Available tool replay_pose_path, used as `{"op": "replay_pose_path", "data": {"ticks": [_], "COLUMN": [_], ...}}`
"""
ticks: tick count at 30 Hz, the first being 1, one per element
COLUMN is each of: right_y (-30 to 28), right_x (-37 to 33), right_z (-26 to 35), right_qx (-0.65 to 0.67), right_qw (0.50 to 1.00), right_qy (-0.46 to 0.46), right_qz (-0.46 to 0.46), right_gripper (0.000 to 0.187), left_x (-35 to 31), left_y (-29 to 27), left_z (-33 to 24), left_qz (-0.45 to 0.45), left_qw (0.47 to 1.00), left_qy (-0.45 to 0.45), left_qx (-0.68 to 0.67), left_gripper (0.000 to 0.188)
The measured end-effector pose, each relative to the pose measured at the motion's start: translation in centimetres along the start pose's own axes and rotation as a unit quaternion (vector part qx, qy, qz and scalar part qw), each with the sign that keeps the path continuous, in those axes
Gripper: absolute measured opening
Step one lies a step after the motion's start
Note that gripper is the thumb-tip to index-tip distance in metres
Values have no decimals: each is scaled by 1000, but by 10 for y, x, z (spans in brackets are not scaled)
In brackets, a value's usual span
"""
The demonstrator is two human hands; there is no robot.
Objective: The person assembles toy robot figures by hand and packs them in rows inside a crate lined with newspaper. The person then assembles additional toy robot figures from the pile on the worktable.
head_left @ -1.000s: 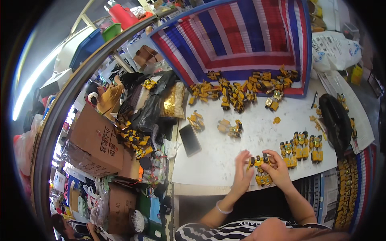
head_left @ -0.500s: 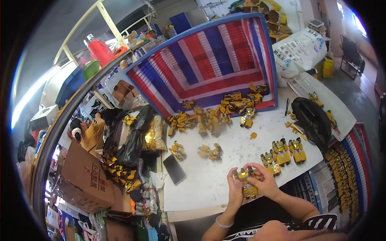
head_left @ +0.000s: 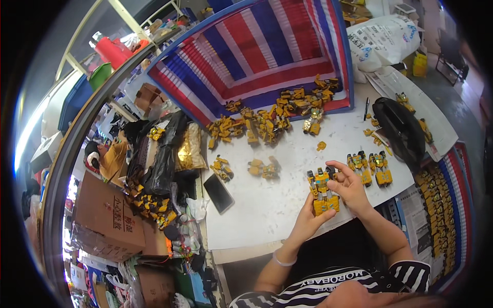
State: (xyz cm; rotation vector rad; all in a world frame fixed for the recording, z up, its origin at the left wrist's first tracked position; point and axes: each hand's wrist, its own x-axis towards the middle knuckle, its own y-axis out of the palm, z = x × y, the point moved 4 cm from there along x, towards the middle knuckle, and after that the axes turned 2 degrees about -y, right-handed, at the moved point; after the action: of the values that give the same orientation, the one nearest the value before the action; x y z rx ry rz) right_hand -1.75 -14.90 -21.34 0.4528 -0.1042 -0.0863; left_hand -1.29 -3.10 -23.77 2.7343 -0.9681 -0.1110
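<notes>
At the near edge of the counter (head_left: 257, 218), a yellow toy figure (head_left: 322, 191) is held between both hands, with its wide lower block toward the person. The left hand (head_left: 303, 223) supports it from below; its fingers are closed around this block, and the thumb lies on top. The right hand (head_left: 354, 192) is at the upper right side: its fingers (head_left: 343, 169) are bent, not wide open, the index finger arches over the figure's arm, and the thumb presses near the shoulder. By my judgement, the step in hand is a fine adjustment of the upper parts, and the next move calls for a firm hold by the left hand and light pressure by the right thumb. Just beyond the right hand, two similar figures (head_left: 369, 168) lie side by side. Farther away, a pile of yellow pieces (head_left: 269, 124) spills from the striped bin (head_left: 351, 66).
</notes>
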Motion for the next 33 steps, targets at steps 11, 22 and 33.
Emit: {"op": "replay_pose_path", "data": {"ticks": [11,22,33], "right_y": [-14,-1,-5], "right_x": [-4,-29,-46], "right_z": [-4,-53,-54], "right_qx": [-144,-71,13], "right_qw": [988,996,997], "right_qy": [-60,-57,43], "right_qz": [-11,-8,-66], "right_gripper": [53,69,46], "left_x": [4,12,6], "left_y": [0,-10,1], "left_z": [5,5,12], "left_qz": [-10,-101,-134], "left_qw": [992,987,985], "left_qy": [-120,16,97], "left_qx": [32,-124,-41], "left_gripper": [42,39,38]}}
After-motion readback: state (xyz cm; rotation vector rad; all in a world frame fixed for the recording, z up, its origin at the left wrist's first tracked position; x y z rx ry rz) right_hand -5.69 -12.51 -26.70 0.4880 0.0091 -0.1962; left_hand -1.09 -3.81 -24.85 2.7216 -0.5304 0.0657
